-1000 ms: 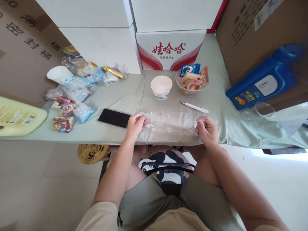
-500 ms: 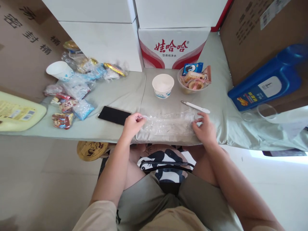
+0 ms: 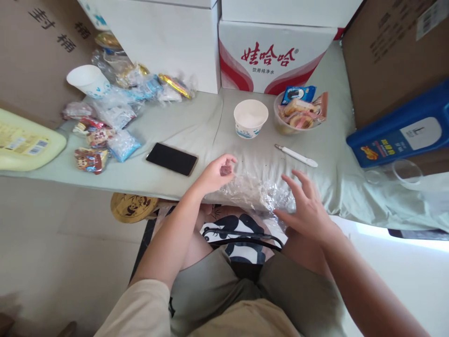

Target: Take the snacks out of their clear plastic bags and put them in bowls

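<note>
A crumpled sheet of clear plastic film [image 3: 257, 189] lies along the table's front edge, partly hanging over it. My left hand [image 3: 217, 174] is at the film's left end, its fingers curved and the thumb and forefinger apart. What its inner fingers touch is hard to see. My right hand [image 3: 307, 203] is open beside the film's right end, fingers spread and holding nothing. Beyond the film lie a white pen-like cutter [image 3: 296, 155] and a black phone [image 3: 171, 159]. A white paper cup [image 3: 250, 119] stands upright behind them.
A clear bowl of wrapped snacks [image 3: 298, 112] stands right of the cup. Snack packets [image 3: 91, 160] and a tipped paper cup [image 3: 87, 80] lie at left. A yellow bottle [image 3: 28, 140], a blue bottle [image 3: 400, 128], a clear plastic cup [image 3: 407, 172] and cartons [image 3: 273, 56] border the table.
The film was spread flat between both hands; now it is bunched nearer the front edge. My left hand has moved right, and my right hand has spread its fingers and let go.
</note>
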The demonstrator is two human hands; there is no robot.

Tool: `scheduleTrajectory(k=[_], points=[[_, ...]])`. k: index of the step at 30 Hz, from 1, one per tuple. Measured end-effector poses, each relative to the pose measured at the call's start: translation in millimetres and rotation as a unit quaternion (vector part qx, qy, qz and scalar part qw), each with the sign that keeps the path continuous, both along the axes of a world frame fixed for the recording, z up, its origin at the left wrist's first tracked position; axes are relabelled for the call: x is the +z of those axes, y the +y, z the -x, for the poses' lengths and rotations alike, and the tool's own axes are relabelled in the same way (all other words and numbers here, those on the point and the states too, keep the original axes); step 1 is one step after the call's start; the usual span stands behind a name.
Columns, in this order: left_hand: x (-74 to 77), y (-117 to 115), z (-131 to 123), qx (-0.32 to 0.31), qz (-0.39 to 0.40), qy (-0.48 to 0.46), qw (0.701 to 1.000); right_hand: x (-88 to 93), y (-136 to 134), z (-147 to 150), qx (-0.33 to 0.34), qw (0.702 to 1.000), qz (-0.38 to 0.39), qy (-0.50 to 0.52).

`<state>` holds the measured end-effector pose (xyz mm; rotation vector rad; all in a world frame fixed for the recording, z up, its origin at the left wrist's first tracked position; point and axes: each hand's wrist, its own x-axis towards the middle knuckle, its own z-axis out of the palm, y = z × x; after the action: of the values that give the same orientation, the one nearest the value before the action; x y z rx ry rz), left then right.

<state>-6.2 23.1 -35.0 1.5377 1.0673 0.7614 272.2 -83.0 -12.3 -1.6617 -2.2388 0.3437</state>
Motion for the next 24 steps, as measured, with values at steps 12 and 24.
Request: scheduleTrajectory(k=[12, 24], points=[[8.2, 28, 13, 0.091, 0.108, -0.232, 0.962, -13.0, 79, 47, 0.049, 0.926, 0.25, 0.279], [-1.1, 28, -50, 0.017, 0.278, -0.097, 0.955, -19.9, 97, 44, -0.119, 0.791, 0.25, 0.545]])
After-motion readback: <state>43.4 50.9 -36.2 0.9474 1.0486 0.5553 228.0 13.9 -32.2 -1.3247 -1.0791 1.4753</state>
